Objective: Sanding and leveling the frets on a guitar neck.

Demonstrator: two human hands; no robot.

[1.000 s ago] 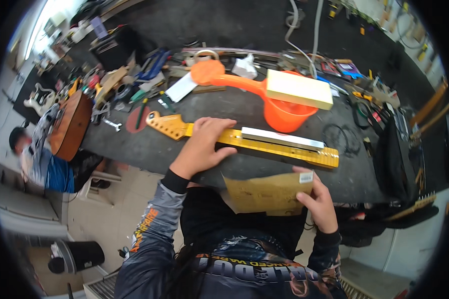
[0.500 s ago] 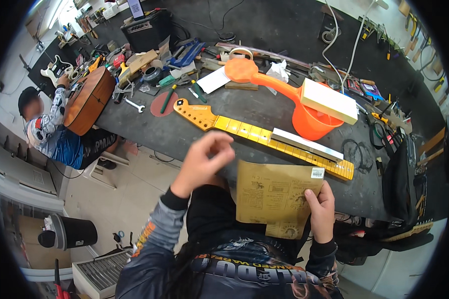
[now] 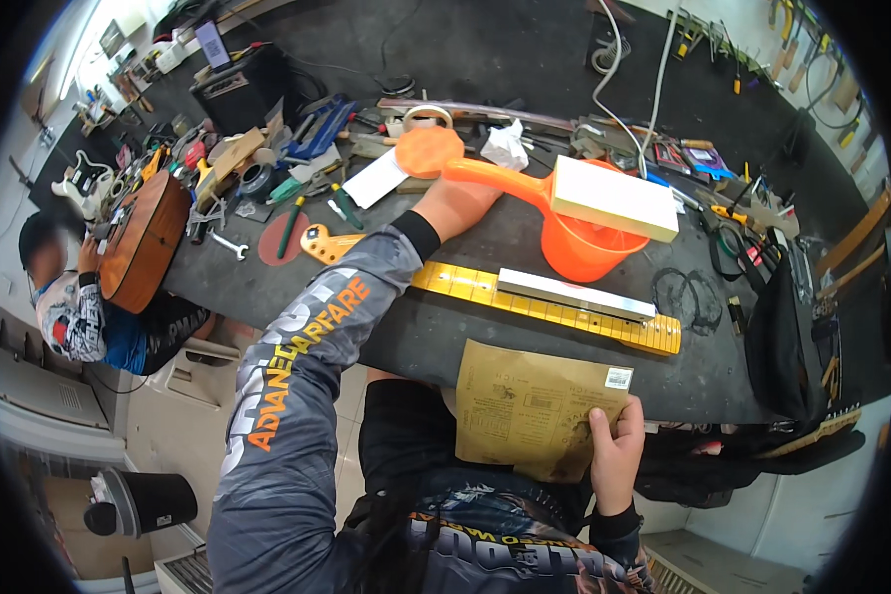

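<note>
Stretched forward over the bench, my left hand [image 3: 465, 203] is at the long orange handle [image 3: 505, 176], its fingers hidden there. The handle runs from a round orange piece [image 3: 426, 148] to an orange bucket [image 3: 584, 257], topped by a pale rectangular block [image 3: 612, 198]. A yellow guitar neck [image 3: 455, 280] lies below, partly hidden by my left sleeve, with a silver straight bar [image 3: 574, 292] along it. Low in the picture, my right hand [image 3: 614, 450] is closed on a brown paper packet [image 3: 525, 406], thumb on top.
Tools, tape and scraps crowd the bench [image 3: 713, 366] along its back. A black bag [image 3: 772, 337] lies at the right. A co-worker [image 3: 69, 307] sits at the left by an acoustic guitar [image 3: 144, 243]. A black bin [image 3: 158, 500] stands on the floor.
My left hand has left the guitar neck and moved forward to the orange handle, the sleeve now crossing the neck. My right hand still holds the packet, slightly lower than at first.
</note>
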